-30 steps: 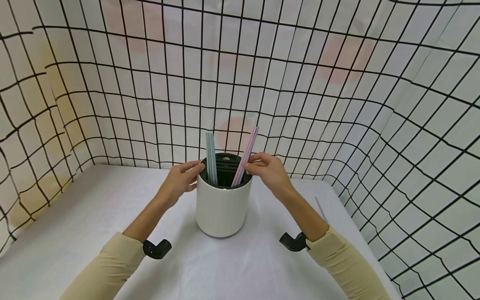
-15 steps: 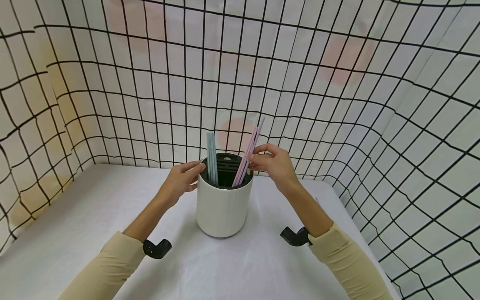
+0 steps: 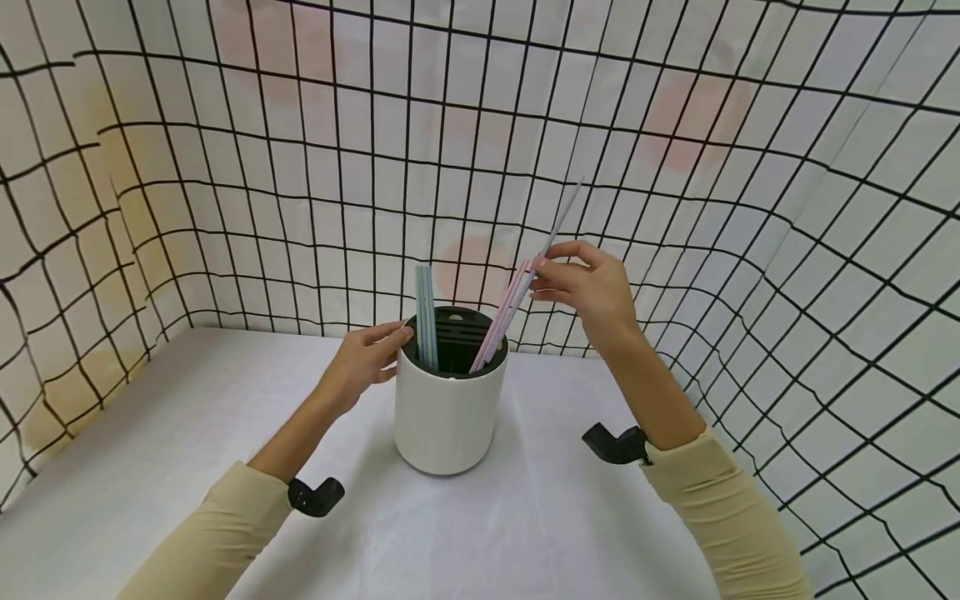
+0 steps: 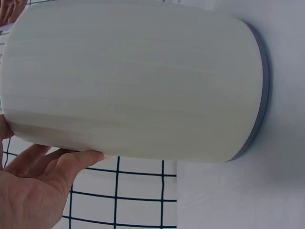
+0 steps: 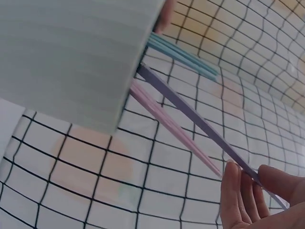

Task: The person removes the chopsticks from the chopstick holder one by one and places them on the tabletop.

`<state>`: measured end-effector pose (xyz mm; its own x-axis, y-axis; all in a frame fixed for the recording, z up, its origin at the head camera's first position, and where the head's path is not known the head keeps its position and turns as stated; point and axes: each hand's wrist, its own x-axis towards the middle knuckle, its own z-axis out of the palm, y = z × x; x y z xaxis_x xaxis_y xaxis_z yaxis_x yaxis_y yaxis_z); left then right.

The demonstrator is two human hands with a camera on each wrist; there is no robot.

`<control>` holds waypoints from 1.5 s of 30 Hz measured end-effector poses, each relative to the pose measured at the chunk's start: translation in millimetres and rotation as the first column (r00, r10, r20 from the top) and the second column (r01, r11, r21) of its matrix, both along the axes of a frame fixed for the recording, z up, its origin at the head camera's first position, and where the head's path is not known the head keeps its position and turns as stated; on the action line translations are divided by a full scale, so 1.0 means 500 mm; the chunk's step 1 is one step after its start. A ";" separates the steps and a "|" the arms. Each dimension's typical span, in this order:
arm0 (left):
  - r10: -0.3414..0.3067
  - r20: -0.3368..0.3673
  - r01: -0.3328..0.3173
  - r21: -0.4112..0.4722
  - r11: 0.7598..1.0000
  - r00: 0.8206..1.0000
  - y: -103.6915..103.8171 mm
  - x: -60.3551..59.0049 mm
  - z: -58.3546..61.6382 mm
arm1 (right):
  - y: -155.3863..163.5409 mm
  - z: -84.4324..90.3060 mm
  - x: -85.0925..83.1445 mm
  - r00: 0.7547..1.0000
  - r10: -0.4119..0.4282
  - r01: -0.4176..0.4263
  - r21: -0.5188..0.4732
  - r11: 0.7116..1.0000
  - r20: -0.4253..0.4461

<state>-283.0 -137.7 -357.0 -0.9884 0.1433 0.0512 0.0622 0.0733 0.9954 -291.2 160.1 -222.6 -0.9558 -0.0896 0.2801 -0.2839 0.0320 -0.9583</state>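
The left hand (image 3: 365, 358) rests with relaxed fingers, while the raised right hand (image 3: 592, 292) pinches its fingertips together.

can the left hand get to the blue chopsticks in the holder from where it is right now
Probably yes. The left hand rests on the holder's rim, right beside the blue chopsticks, whose tops stand free above the rim.

chopsticks (image 3: 424, 315) in holder (image 3: 447, 417), on table (image 3: 187, 433)
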 end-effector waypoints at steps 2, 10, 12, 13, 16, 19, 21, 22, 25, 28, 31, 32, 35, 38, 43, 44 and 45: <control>-0.001 -0.004 0.001 -0.005 1.000 1.000 0.000 0.000 0.000 | 0.015 0.016 0.003 1.000 -0.019 0.019 -0.015 1.000 -0.013; 0.000 -0.010 0.000 -0.003 1.000 1.000 -0.001 0.001 0.002 | 0.100 0.042 0.000 0.998 -0.067 0.067 -0.012 0.998 -0.003; -0.001 -0.006 0.001 -0.005 1.000 1.000 -0.001 0.001 0.002 | 0.128 0.032 -0.003 0.997 -0.076 0.076 0.017 0.997 0.013; 0.000 -0.005 0.000 -0.007 1.000 1.000 -0.001 0.001 0.002 | 0.144 0.025 -0.004 0.996 -0.080 0.079 0.034 0.996 0.025; 0.000 -0.003 0.000 -0.010 1.000 1.000 0.000 0.001 0.002 | 0.191 -0.001 -0.009 0.992 -0.103 0.097 0.082 0.992 0.071; 0.001 -0.006 -0.001 -0.014 1.000 1.000 -0.001 0.001 0.002 | 0.241 -0.033 -0.017 0.986 -0.112 0.098 0.117 0.988 0.124; 0.002 -0.010 -0.002 -0.016 1.000 1.000 -0.002 0.001 0.003 | 0.276 -0.056 -0.025 0.980 -0.122 0.098 0.152 0.983 0.160; 0.002 -0.012 -0.002 -0.017 1.000 1.000 -0.002 0.000 0.003 | 0.292 -0.067 -0.028 0.975 -0.130 0.097 0.184 0.978 0.180; 0.000 -0.012 0.000 -0.013 1.000 1.000 -0.002 0.000 0.003 | 0.338 -0.102 -0.035 0.960 -0.144 0.075 0.275 0.958 0.239; -0.001 -0.009 0.001 -0.011 1.000 1.000 -0.001 -0.001 0.003 | 0.376 -0.141 -0.039 0.945 -0.141 0.037 0.331 0.943 0.295; 0.003 -0.008 -0.003 -0.012 1.000 1.000 -0.002 -0.001 0.004 | 0.413 -0.184 -0.044 0.938 -0.101 -0.010 0.318 0.948 0.331; 0.004 -0.009 -0.004 -0.011 1.000 1.000 -0.002 -0.001 0.004 | 0.424 -0.199 -0.045 0.935 -0.090 -0.022 0.311 0.950 0.343; 0.007 -0.010 -0.007 -0.010 1.000 1.000 -0.002 -0.001 0.005 | 0.453 -0.242 -0.047 0.923 -0.074 -0.055 0.320 0.946 0.378; 0.008 -0.009 -0.008 -0.013 1.000 1.000 -0.002 -0.001 0.005 | 0.474 -0.282 -0.046 0.907 -0.076 -0.074 0.334 0.940 0.415; 0.004 -0.005 -0.004 -0.007 1.000 1.000 -0.001 0.000 0.005 | 0.494 -0.335 -0.041 0.875 -0.087 -0.087 0.329 0.940 0.477; 0.003 -0.004 -0.003 -0.005 1.000 1.000 -0.001 0.000 0.005 | 0.496 -0.343 -0.040 0.868 -0.087 -0.091 0.331 0.939 0.488; 0.002 -0.004 -0.002 -0.003 1.000 1.000 0.000 0.000 0.005 | 0.498 -0.352 -0.039 0.863 -0.095 -0.089 0.335 0.938 0.496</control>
